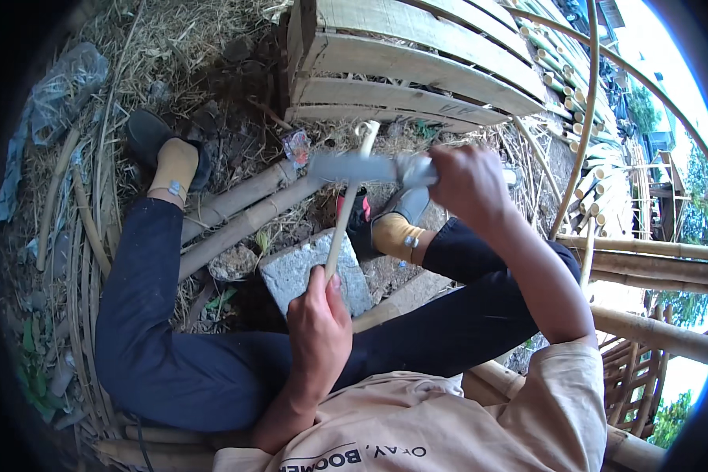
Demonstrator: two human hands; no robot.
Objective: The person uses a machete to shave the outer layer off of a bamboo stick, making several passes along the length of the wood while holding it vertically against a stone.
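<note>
Nearby, stone block (289, 273) beneath the pale stick (343, 216) — slatted crate (417, 60) beyond

One head-worn fisheye view, downward from close above the left hand (320, 324) and right hand (470, 187).

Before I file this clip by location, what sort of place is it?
Probably an outdoor yard where bamboo is kept, perhaps worked: cut bamboo poles lie stacked at the right, dry straw lies underfoot, and daylit greenery shows near the right edge.
</note>
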